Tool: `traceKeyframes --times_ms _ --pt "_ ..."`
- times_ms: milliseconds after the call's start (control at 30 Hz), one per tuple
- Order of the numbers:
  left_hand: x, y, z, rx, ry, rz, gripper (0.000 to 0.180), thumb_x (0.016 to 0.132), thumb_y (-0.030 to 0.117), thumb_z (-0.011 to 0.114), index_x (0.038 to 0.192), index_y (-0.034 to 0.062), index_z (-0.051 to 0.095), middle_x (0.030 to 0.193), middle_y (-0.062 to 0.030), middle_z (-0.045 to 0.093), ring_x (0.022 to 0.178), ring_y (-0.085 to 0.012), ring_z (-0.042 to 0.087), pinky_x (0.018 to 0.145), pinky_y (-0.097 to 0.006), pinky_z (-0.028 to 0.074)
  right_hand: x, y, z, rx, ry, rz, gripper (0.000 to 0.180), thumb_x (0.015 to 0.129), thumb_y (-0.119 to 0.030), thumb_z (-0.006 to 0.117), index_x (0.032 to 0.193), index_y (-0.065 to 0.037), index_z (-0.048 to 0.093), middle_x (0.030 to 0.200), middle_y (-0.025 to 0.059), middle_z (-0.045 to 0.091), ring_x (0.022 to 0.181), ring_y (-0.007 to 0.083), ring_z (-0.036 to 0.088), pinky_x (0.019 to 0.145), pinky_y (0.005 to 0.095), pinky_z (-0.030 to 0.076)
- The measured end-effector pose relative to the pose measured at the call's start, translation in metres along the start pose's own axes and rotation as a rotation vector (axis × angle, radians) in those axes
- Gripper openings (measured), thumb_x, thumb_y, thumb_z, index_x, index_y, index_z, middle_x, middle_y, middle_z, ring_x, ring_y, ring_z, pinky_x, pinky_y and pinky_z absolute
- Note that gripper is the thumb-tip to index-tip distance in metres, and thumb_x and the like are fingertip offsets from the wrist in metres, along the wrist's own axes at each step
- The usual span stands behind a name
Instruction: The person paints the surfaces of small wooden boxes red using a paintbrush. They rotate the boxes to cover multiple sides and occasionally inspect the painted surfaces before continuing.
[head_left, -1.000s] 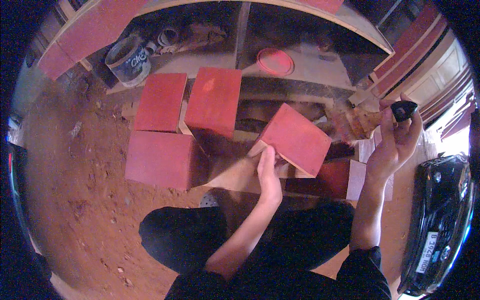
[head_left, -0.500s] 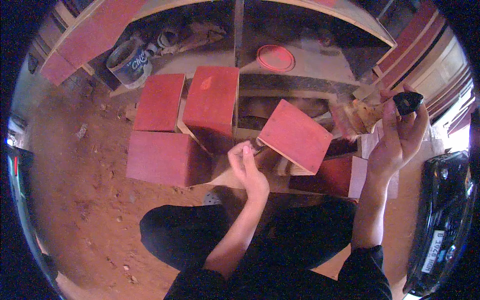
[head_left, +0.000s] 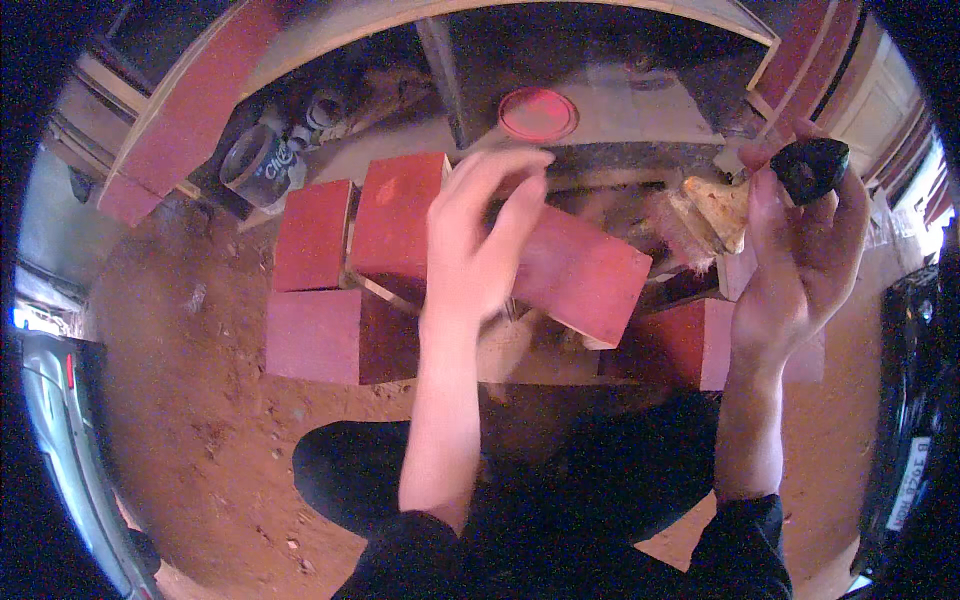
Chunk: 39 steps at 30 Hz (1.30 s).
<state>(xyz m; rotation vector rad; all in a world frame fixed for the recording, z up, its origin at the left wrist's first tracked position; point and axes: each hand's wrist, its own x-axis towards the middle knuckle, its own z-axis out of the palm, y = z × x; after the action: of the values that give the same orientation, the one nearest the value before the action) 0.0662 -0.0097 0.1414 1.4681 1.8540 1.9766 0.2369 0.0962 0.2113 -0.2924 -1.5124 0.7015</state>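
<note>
My right hand [head_left: 800, 268] is closed around a wide paintbrush [head_left: 718, 208] with a black handle end; its pinkish bristles point left. A red-painted wooden box-like block [head_left: 590, 272] sits tilted in the middle, with the bristles beside its right side. Over the far left corner of that block is my left hand [head_left: 472, 245], its fingers curved and the thumb apart from them. Nothing shows in it; whether it touches the block I cannot tell. To its left stand three more red blocks, one at the back [head_left: 395, 210], one beside it [head_left: 312, 238] and one nearer [head_left: 314, 332].
Another red block [head_left: 678, 338] lies at the right. Behind are a round red lid [head_left: 538, 114] and a dark bucket [head_left: 256, 168] on a dusty board. Long red panels [head_left: 190, 115] frame the back left. Dark vehicle bodywork [head_left: 898, 400] is at the far right.
My left hand has moved up and away from the tilted block's near left corner to above its far left corner, fingers opening. The right hand keeps the paintbrush. The view has shifted slightly.
</note>
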Motion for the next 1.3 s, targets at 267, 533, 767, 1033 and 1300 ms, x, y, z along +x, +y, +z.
traceKeyframes --times_ms 267,533,767,1033,1300 --pt "0.08 -0.019 0.066 0.691 -1.224 -0.367 0.079 0.091 0.068 0.025 0.11 0.0032 0.065 0.114 -0.0201 0.062 0.112 -0.039 0.055 0.098 -0.044 0.041 0.03 -0.014 -0.016 -0.007 0.016 0.064 0.038 0.087 0.003 0.06 0.124 0.003 0.049 0.119 0.0143 0.059 0.1 0.0185 0.061 0.09 0.0303 0.047" --pt "0.091 -0.029 0.068 0.605 -1.32 -0.565 0.103 0.077 0.087 0.017 0.11 0.0016 0.064 0.119 -0.0177 0.061 0.114 -0.0314 0.055 0.097 -0.042 0.041 0.029 -0.019 -0.011 -0.276 -0.248 0.292 0.038 0.088 0.001 0.061 0.125 0.001 0.049 0.119 0.0073 0.059 0.102 0.0127 0.059 0.088 0.0252 0.047" --pt "0.087 -0.035 0.074 0.484 -1.32 -0.759 0.098 0.075 0.088 0.029 0.1 0.0013 0.067 0.101 -0.0115 0.064 0.093 -0.0211 0.059 0.081 -0.034 0.045 0.031 -0.024 -0.019 -0.247 -0.248 0.319 0.039 0.089 -0.001 0.061 0.125 0.001 0.048 0.12 0.0091 0.059 0.102 0.013 0.059 0.09 0.0255 0.046" --pt "0.068 -0.033 0.101 0.271 -1.42 -0.605 0.086 0.081 0.079 0.038 0.11 0.0026 0.065 0.108 -0.008 0.065 0.094 -0.0171 0.059 0.083 -0.032 0.046 0.025 -0.031 -0.018 -0.204 -0.143 0.255 0.037 0.085 -0.003 0.064 0.12 0.0 0.055 0.102 0.0102 0.065 0.083 0.0117 0.06 0.074 0.026 0.048" --pt "0.055 -0.016 0.1 0.322 -1.466 -0.672 0.097 0.077 0.086 0.029 0.104 0.0018 0.069 0.108 -0.0124 0.066 0.097 -0.0229 0.062 0.086 -0.037 0.045 0.007 -0.06 -0.033 -0.221 -0.172 0.265 0.04 0.088 0.004 0.059 0.127 0.002 0.047 0.121 0.0094 0.058 0.102 0.0141 0.059 0.091 0.027 0.046"
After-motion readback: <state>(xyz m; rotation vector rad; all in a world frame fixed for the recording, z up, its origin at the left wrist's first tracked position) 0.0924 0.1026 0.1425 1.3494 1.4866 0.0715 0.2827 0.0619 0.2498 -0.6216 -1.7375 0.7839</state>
